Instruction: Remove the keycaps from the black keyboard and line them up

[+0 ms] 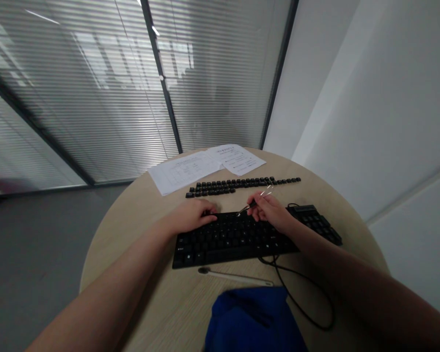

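Observation:
A black keyboard (223,242) lies on the round wooden table, its number pad showing to the right of my right forearm. My left hand (194,215) grips the keyboard's upper left edge, fingers curled and thumb on the near side. In a closed grasp, my right hand (266,210) holds a wire keycap puller (244,209) over the upper row of keys. Its metal tip reaches down to the keys, and thin wire ends stick out behind the fingers. Loose black keycaps (220,186) lie in rows beyond the keyboard.
Printed paper sheets (190,170) lie at the table's far side. Nearer me is a thin brush (238,278) with a dark head. A black cable (308,278) loops at the right, beside blue fabric (256,322). Blinds and a white wall (381,98) stand beyond the table.

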### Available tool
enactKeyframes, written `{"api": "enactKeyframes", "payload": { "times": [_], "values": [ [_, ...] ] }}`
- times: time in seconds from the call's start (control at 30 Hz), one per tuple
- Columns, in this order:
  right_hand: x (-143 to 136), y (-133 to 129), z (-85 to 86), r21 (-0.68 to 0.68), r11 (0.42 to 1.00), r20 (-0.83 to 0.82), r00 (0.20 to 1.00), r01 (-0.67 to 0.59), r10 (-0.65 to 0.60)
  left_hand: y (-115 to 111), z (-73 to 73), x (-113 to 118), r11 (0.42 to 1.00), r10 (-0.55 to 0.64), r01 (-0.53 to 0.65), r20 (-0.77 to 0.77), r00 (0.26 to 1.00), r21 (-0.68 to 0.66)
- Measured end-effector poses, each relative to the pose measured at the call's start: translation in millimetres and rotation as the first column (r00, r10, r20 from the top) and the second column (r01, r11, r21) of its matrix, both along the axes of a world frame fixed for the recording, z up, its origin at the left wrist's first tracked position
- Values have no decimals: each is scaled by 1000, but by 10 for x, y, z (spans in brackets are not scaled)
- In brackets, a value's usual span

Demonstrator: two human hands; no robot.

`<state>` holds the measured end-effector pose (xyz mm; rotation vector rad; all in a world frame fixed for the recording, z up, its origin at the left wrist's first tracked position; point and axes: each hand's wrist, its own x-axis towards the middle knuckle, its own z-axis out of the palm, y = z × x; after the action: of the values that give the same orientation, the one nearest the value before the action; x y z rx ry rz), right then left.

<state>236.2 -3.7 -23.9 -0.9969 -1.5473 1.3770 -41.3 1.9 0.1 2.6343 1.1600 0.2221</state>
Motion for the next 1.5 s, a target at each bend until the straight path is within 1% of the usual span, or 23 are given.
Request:
{"api": "enactKeyframes", "payload": {
  "times": [0.13, 0.37, 0.5, 0.67, 0.8, 1.03, 1.27, 1.4, 1.5],
  "values": [
    [17, -31, 4, 76, 997, 46, 999, 2, -6, 9, 7, 10, 1000, -23, 23, -13, 1000, 15],
    [-3, -157, -3, 152, 988, 159, 987, 11, -36, -2, 13, 47, 1000, 22, -22, -36, 999, 13],
    [14, -203, -21, 198, 980, 243, 970, -23, -26, 9, -13, 81, 998, 48, -46, -55, 997, 29],
    [35, -201, -54, 262, 962, 299, 954, -83, 1, 34, -46, 78, 998, 55, -54, -40, 998, 24],
    [26, -189, -55, 254, 962, 318, 948, -98, 12, 42, -56, 67, 997, 71, -70, -28, 997, 12],
    [28, -174, -51, 219, 967, 296, 953, -132, 63, 34, -39, 73, 997, 73, -71, -58, 996, 26],
    [18, -160, -20, 179, 972, 288, 953, -153, 97, 48, -75, 57, 998, 67, -67, -49, 997, 8],
    [30, -179, 7, 267, 940, 376, 921, -213, 102, 33, -65, 65, 997, 82, -81, -55, 995, 18],
    [35, -207, 37, 335, 911, 440, 895, -242, 75, 13, -60, 74, 996, 85, -84, -46, 995, 28]
  ]
}}
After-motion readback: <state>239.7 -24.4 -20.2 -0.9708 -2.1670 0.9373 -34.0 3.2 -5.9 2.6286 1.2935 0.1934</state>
